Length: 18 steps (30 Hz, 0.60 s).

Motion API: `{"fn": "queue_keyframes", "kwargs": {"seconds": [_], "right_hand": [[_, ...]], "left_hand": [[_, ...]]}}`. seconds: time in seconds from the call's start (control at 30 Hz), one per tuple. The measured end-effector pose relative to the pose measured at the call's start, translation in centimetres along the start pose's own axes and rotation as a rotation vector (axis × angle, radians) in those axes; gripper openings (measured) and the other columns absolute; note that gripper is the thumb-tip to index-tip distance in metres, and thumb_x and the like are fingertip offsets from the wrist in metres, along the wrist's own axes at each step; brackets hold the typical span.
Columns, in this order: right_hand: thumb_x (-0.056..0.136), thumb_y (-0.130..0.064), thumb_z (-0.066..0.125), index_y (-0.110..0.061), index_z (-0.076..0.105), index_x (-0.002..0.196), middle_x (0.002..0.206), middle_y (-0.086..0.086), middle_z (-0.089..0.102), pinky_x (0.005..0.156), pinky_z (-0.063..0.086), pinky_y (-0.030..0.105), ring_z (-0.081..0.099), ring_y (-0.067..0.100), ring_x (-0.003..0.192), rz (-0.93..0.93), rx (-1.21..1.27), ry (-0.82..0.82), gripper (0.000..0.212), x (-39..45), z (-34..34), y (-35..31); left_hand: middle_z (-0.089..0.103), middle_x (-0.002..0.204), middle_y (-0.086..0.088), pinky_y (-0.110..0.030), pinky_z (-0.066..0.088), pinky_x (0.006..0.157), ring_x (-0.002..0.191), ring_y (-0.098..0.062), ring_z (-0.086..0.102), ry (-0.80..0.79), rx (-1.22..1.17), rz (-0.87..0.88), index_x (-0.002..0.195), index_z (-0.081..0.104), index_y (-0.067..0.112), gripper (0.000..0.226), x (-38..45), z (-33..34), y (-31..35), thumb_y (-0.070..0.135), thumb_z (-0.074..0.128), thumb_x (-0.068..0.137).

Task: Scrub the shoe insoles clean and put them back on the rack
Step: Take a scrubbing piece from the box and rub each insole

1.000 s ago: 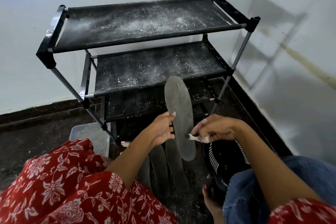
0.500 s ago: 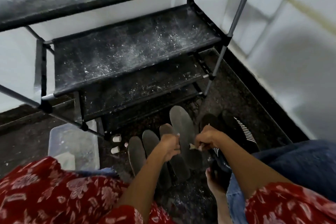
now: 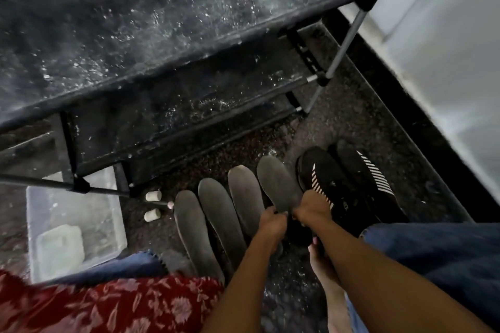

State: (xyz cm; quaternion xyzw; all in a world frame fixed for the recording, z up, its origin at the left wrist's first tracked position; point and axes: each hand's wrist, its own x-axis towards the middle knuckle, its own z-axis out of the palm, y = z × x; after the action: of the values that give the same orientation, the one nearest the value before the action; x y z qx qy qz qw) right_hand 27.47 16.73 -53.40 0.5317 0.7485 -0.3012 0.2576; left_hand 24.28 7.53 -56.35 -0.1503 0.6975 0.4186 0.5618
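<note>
Our left hand (image 3: pixel 272 220) and right hand (image 3: pixel 311 208) meet at the near end of one grey insole (image 3: pixel 278 184), both with fingers curled round its edge, so we hold it between them with its toe pointing away toward the rack (image 3: pixel 173 35). The picture is soft here, so we cannot tell whether the right hand also pinches something small against the insole. The held insole sits rightmost in a row of four; the other three insoles (image 3: pixel 219 213) lie flat on the dark speckled floor (image 3: pixel 351 116) just to its left, side by side and nearly touching, toes toward the rack. Just right of our hands stand two black shoes (image 3: pixel 335 184) with white striped markings, close together, between the insoles and the wall's dark skirting. A bare foot (image 3: pixel 324 270) shows beneath our right forearm. Left of the insole row lie two small pale cylinders (image 3: pixel 153 205), near the rack's front leg. Farther left sits a clear plastic tub (image 3: pixel 81 213) on the floor, a pale block inside it. The rack's black fabric shelves are flecked with white specks, rising in tiers above the insoles. Red floral cloth (image 3: pixel 108 305) and blue denim (image 3: pixel 446 265) fill the near edge of the view.
</note>
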Motion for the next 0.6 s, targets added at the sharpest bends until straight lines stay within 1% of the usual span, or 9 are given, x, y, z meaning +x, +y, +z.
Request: {"fn": "queue_keyframes", "kwargs": {"seconds": [0.07, 0.13, 0.2, 0.27, 0.33, 0.47, 0.53, 0.6], "right_hand": [[0.082, -0.025, 0.063, -0.004, 0.065, 0.107, 0.109, 0.016, 0.066, 0.083, 0.05, 0.032, 0.061, 0.03, 0.105, 0.028, -0.017, 0.024, 0.032, 0.6, 0.9, 0.4], [0.085, -0.022, 0.06, -0.004, 0.063, 0.109, 0.113, 0.016, 0.064, 0.084, 0.05, 0.034, 0.059, 0.031, 0.108, 0.069, -0.017, 0.034, 0.031, 1.1, 1.5, 0.7], [0.086, -0.02, 0.058, -0.003, 0.062, 0.111, 0.115, 0.017, 0.063, 0.085, 0.049, 0.035, 0.059, 0.031, 0.109, 0.094, -0.01, 0.036, 0.03, 1.5, 2.1, 1.0], [0.087, -0.017, 0.057, -0.002, 0.062, 0.113, 0.117, 0.016, 0.063, 0.085, 0.049, 0.034, 0.058, 0.031, 0.111, 0.099, -0.02, 0.022, 0.03, 1.8, 2.6, 1.1], [0.088, -0.018, 0.058, -0.002, 0.061, 0.114, 0.119, 0.016, 0.062, 0.086, 0.048, 0.033, 0.057, 0.031, 0.113, 0.101, -0.026, 0.002, 0.031, 2.1, 2.9, 1.3], [0.087, -0.02, 0.062, 0.0, 0.059, 0.118, 0.122, 0.017, 0.061, 0.089, 0.047, 0.034, 0.056, 0.031, 0.115, 0.131, -0.006, -0.036, 0.037, 2.6, 3.4, 1.5], [0.086, -0.021, 0.063, 0.001, 0.059, 0.117, 0.121, 0.017, 0.061, 0.089, 0.047, 0.034, 0.056, 0.031, 0.114, 0.132, -0.009, -0.053, 0.038, 2.6, 3.6, 1.6], [0.085, -0.022, 0.065, 0.001, 0.06, 0.115, 0.119, 0.017, 0.063, 0.087, 0.048, 0.033, 0.058, 0.03, 0.113, 0.137, -0.016, -0.067, 0.038, 2.7, 3.8, 1.7]], "left_hand": [[0.067, 0.103, -0.012, -0.039, 0.056, 0.083, 0.092, -0.026, 0.065, -0.018, 0.0, -0.001, 0.124, 0.056, 0.008, 0.032, 0.0, 0.3, 0.0, 0.01, 0.045, 0.095], [0.064, 0.095, -0.008, -0.034, 0.056, 0.077, 0.085, -0.02, 0.063, -0.029, 0.0, -0.019, 0.122, 0.054, 0.008, 0.029, -0.1, 0.5, -0.1, 0.008, 0.042, 0.096], [0.063, 0.091, -0.007, -0.034, 0.056, 0.078, 0.083, -0.02, 0.061, -0.023, 0.011, -0.022, 0.121, 0.054, 0.009, 0.029, 0.2, 0.8, -0.4, 0.006, 0.042, 0.095], [0.064, 0.097, -0.011, -0.039, 0.055, 0.084, 0.088, -0.023, 0.062, -0.032, 0.04, -0.015, 0.118, 0.055, 0.01, 0.028, 0.4, 0.9, -0.6, 0.005, 0.043, 0.094], [0.064, 0.1, -0.012, -0.04, 0.054, 0.087, 0.091, -0.025, 0.062, -0.039, 0.049, -0.014, 0.119, 0.054, 0.01, 0.029, 0.7, 1.0, -0.9, 0.002, 0.043, 0.093], [0.063, 0.103, -0.015, -0.037, 0.052, 0.082, 0.084, -0.021, 0.057, -0.024, 0.063, -0.004, 0.123, 0.053, 0.009, 0.035, 1.1, 1.2, -1.1, -0.002, 0.041, 0.091], [0.064, 0.106, -0.016, -0.036, 0.052, 0.079, 0.087, -0.024, 0.06, -0.016, 0.054, -0.004, 0.124, 0.053, 0.008, 0.035, 1.5, 1.3, -1.3, 0.0, 0.042, 0.092], [0.064, 0.106, -0.015, -0.035, 0.054, 0.081, 0.093, -0.028, 0.062, -0.009, 0.053, -0.009, 0.125, 0.053, 0.007, 0.033, 1.8, 1.5, -1.4, 0.004, 0.044, 0.093]]}}
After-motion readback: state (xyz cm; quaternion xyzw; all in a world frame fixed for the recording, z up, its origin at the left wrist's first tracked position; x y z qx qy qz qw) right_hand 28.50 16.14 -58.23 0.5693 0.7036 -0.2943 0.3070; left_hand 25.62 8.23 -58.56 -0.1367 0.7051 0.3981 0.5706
